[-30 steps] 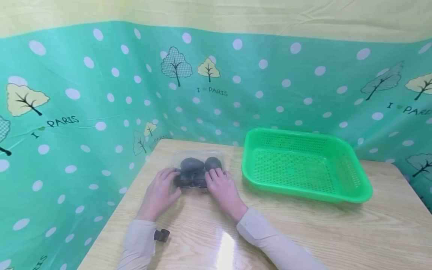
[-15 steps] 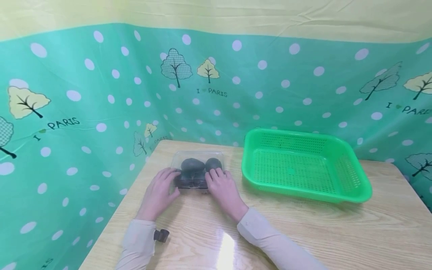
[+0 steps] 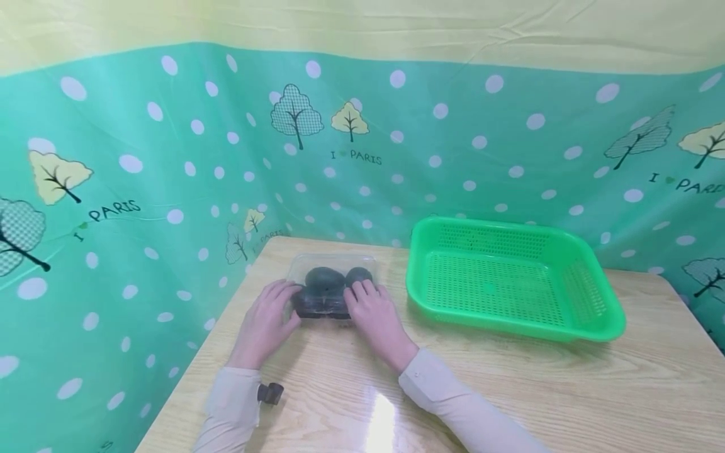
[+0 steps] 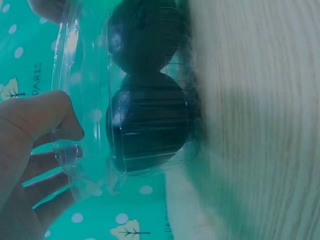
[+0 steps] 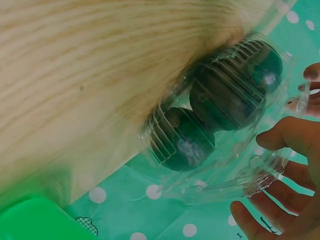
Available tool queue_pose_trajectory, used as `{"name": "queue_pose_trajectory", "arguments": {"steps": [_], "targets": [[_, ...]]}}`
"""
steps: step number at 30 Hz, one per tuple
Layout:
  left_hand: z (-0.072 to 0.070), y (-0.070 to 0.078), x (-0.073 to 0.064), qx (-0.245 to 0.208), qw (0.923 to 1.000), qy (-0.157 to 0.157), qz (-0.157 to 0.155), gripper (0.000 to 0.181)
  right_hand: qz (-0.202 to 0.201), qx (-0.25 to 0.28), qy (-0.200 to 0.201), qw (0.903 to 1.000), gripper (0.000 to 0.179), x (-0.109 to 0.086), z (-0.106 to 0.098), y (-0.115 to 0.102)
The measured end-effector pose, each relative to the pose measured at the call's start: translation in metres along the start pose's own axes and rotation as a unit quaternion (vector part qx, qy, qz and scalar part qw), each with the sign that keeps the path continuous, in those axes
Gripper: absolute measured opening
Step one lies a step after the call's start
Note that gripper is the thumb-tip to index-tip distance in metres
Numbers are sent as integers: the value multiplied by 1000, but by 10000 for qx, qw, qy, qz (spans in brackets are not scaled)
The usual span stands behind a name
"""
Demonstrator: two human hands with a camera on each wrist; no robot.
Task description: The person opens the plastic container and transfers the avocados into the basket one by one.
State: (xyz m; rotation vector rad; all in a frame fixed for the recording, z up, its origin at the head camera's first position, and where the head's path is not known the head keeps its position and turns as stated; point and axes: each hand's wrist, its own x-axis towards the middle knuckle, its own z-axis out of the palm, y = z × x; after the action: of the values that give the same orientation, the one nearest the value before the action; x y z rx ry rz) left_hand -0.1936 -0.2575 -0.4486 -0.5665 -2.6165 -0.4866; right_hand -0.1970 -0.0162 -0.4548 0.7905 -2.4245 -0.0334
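In the head view a clear plastic clamshell box (image 3: 334, 258) lies on the table with several dark, oval fruits inside, which look like avocados (image 3: 324, 277). At its left front corner my left hand (image 3: 263, 324) holds the box. My right hand (image 3: 381, 321) grips the right front corner. The left wrist view shows the left thumb (image 4: 65, 115) on the near side of the clear rim, with fingers seen through the plastic behind it. From the right wrist, the right thumb (image 5: 285, 134) and fingers sit around the rim, and two or three avocados (image 5: 182, 142) show through the ribbed wall.
A green perforated plastic basket (image 3: 487, 286) stands to the right of the box, with nothing in it. The wooden table (image 3: 340, 390) meets a green spotted cloth (image 3: 351, 189) at the back and left. A small black piece (image 3: 270, 394) sits at the left cuff.
Both hands keep their places on the box. The cloth at the left has drifted inward to the right, and the head view has tilted up very slightly. Reflections on the box's front have changed.
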Motion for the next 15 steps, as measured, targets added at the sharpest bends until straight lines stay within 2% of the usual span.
{"name": "queue_pose_trajectory", "arguments": {"steps": [8, 15], "targets": [[-6, 1, 4, -36, 9998, 131, -151, 48, 47, 101, 47, 9999, 36, 3, -10, 2], [-11, 2, 7, -77, 9996, 186, -221, 46, 109, 376, 411, 9984, 39, 7, -15, 4]]}}
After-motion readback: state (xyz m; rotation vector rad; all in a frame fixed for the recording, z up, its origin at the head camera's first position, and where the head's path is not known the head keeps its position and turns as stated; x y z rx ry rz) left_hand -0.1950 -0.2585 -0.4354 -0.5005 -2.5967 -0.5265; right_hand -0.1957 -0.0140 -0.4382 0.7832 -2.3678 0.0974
